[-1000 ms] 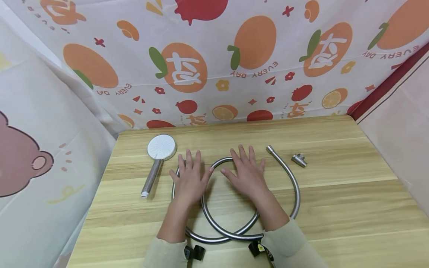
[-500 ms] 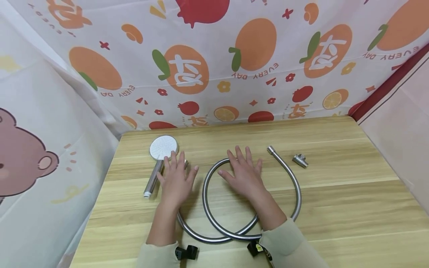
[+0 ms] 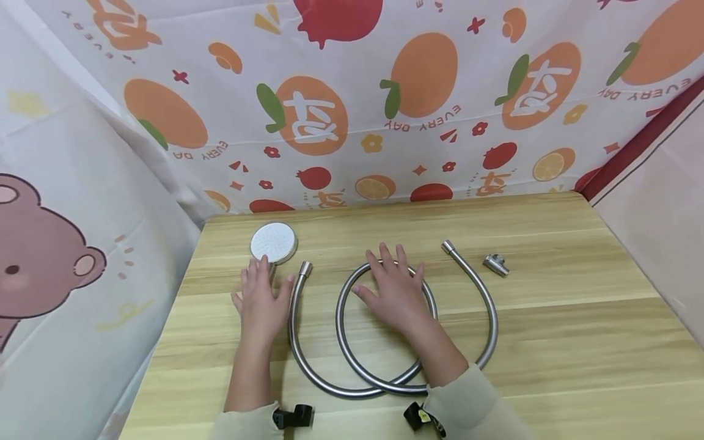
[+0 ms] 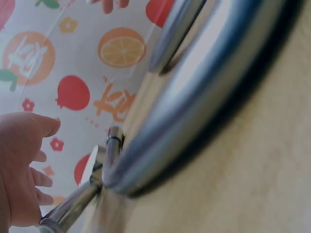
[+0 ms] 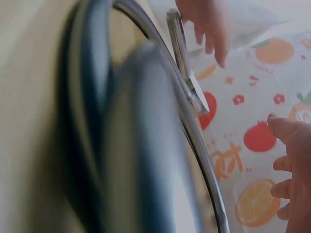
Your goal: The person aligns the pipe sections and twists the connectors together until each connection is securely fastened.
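My left hand (image 3: 261,305), fingers spread, hovers over the handle of a shower head (image 3: 273,242) with a white round face. Its handle is mostly hidden under the hand in the head view; the left wrist view shows the metal handle (image 4: 73,206) just below the fingers. A silver shower hose (image 3: 341,342) lies looped across the table, one end beside my left thumb. Above the far part of the loop is my right hand (image 3: 397,293), its fingers straight and spread. In the right wrist view, this hand (image 5: 294,165) stands apart from the hose. Neither hand holds anything.
A small chrome fitting (image 3: 497,264) lies right of the hose's other end. The wooden table (image 3: 577,318) ends at the back against a fruit-print curtain (image 3: 330,122). A pale cloth with a bear print (image 3: 49,250) hangs on the left. Both sleeves carry black wrist mounts.
My left hand has moved left, from over the hose to over the shower head's handle, uncovering the hose's left end. My right hand has shifted only slightly.
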A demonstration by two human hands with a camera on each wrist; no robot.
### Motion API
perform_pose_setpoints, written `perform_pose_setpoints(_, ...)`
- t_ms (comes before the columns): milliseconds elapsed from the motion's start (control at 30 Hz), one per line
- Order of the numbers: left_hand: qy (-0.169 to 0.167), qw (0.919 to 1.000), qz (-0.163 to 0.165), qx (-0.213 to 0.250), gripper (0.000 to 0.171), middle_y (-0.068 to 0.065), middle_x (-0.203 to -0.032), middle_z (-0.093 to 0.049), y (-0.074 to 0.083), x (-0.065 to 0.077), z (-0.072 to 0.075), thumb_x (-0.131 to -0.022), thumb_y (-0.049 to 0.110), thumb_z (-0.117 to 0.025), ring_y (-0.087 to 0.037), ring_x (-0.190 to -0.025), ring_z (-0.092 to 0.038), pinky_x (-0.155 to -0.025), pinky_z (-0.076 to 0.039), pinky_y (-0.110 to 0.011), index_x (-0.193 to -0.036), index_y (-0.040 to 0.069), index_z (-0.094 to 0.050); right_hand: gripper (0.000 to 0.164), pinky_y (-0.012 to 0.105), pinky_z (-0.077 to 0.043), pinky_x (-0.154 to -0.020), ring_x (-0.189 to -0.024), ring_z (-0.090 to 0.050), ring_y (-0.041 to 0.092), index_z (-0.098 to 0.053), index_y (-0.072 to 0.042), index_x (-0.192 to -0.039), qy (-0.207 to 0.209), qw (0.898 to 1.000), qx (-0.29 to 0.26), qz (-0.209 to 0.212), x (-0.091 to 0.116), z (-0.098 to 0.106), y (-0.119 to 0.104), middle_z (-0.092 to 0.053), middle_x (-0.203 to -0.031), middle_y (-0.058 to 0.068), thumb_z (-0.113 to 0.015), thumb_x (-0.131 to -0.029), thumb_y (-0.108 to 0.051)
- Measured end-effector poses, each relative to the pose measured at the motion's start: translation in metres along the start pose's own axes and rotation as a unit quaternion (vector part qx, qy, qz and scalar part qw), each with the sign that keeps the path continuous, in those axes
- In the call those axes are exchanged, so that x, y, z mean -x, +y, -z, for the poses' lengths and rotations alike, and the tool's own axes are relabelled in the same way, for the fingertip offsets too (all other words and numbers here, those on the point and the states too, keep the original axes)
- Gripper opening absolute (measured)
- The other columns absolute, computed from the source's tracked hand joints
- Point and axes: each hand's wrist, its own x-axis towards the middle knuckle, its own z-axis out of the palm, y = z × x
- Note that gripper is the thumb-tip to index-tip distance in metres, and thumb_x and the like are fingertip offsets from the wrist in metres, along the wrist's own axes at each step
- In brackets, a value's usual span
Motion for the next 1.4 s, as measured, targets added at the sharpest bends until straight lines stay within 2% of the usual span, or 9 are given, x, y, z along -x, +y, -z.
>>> perform_pose_setpoints(133,-0.013,0.9996,0.024,0.011,0.073,-0.022,-0.162,-0.014,-0.006,0.0,0.001,-0.098,0.042,-0.055,-0.043,-0.15,-0.009,-0.11,0.002,-0.076,-0.156,0.01,-0.024,0.075,0.076,-0.009,-0.11,-0.152,-0.001,0.034,-0.03,-0.028,-0.155,-0.018,0.999,0.016,0.037,0.009,-0.011,-0.012,-0.015,-0.165,0.004,-0.048,-0.092,-0.066)
perform_pose_setpoints(467,-0.028,0.9981,0.037,0.041,0.064,-0.022,-0.157,-0.03,-0.011,-0.004,-0.004,-0.1,0.036,-0.053,-0.047,-0.142,-0.028,-0.113,-0.026,-0.065,-0.153,0.008,-0.031,0.072,0.069,-0.014,-0.114,-0.151,-0.011,0.036,-0.034,-0.028,-0.153,-0.102,0.985,0.01,0.138,0.037,-0.041,-0.044,-0.023,-0.163,0.006,-0.051,-0.093,-0.062)
perform_pose_setpoints(667,-0.027,0.9953,0.067,0.063,0.061,-0.028,-0.148,-0.038,-0.01,-0.007,-0.012,-0.101,0.027,-0.051,-0.046,-0.134,-0.039,-0.108,-0.035,-0.06,-0.152,0.0,-0.029,0.063,0.063,-0.023,-0.115,-0.149,-0.023,0.031,-0.047,-0.024,-0.146,-0.125,0.98,0.022,0.152,0.041,-0.048,-0.044,-0.04,-0.155,0.002,-0.056,-0.093,-0.056)
perform_pose_setpoints(800,0.008,0.9916,0.092,0.09,0.061,-0.027,-0.138,-0.046,-0.009,-0.01,-0.023,-0.098,0.023,-0.054,-0.042,-0.123,-0.048,-0.102,-0.039,-0.058,-0.151,0.002,-0.032,0.05,0.062,-0.028,-0.113,-0.148,-0.029,0.026,-0.058,-0.022,-0.136,-0.114,0.982,0.016,0.15,0.039,-0.047,-0.038,-0.05,-0.148,-0.002,-0.063,-0.092,-0.046)
perform_pose_setpoints(933,0.041,0.9814,0.116,0.147,0.065,-0.02,-0.132,-0.054,-0.012,-0.015,-0.033,-0.093,0.021,-0.06,-0.035,-0.116,-0.054,-0.101,-0.042,-0.052,-0.15,0.007,-0.035,0.041,0.059,-0.031,-0.113,-0.145,-0.034,0.028,-0.064,-0.022,-0.128,-0.09,0.984,0.015,0.151,0.038,-0.051,-0.036,-0.059,-0.137,-0.002,-0.063,-0.093,-0.043)
perform_pose_setpoints(1033,0.033,0.9683,0.135,0.208,0.068,-0.016,-0.131,-0.056,-0.016,-0.017,-0.035,-0.091,0.021,-0.062,-0.03,-0.106,-0.061,-0.095,-0.05,-0.044,-0.152,0.01,-0.033,0.042,0.058,-0.031,-0.113,-0.142,-0.037,0.031,-0.064,-0.023,-0.128,-0.074,0.987,0.009,0.14,0.037,-0.053,-0.041,-0.062,-0.131,-0.001,-0.06,-0.094,-0.047)
perform_pose_setpoints(1100,0.022,0.959,0.144,0.243,0.069,-0.014,-0.128,-0.058,-0.018,-0.018,-0.034,-0.091,0.02,-0.063,-0.023,-0.091,-0.065,-0.082,-0.056,-0.035,-0.152,0.011,-0.031,0.042,0.056,-0.033,-0.113,-0.138,-0.042,0.032,-0.064,-0.023,-0.127,-0.059,0.99,0.004,0.128,0.035,-0.053,-0.047,-0.063,-0.128,0.0,-0.06,-0.094,-0.049)
perform_pose_setpoints(1233,0.009,0.9471,0.151,0.283,0.069,-0.013,-0.115,-0.063,-0.023,-0.023,-0.031,-0.093,0.017,-0.062,-0.012,-0.063,-0.059,-0.058,-0.053,-0.022,-0.153,0.009,-0.028,0.04,0.047,-0.042,-0.105,-0.126,-0.053,0.028,-0.066,-0.023,-0.124,-0.031,0.995,-0.01,0.099,0.027,-0.048,-0.061,-0.067,-0.121,0.001,-0.059,-0.094,-0.048)
perform_pose_setpoints(1400,-0.01,0.9365,0.167,0.308,0.072,-0.008,-0.104,-0.063,-0.023,-0.028,-0.023,-0.094,0.017,-0.061,-0.007,-0.055,-0.051,-0.054,-0.048,-0.02,-0.154,0.009,-0.024,0.039,0.043,-0.048,-0.087,-0.114,-0.059,0.025,-0.066,-0.024,-0.125,-0.039,0.997,-0.019,0.062,0.011,-0.044,-0.077,-0.068,-0.115,0.0,-0.058,-0.094,-0.048)
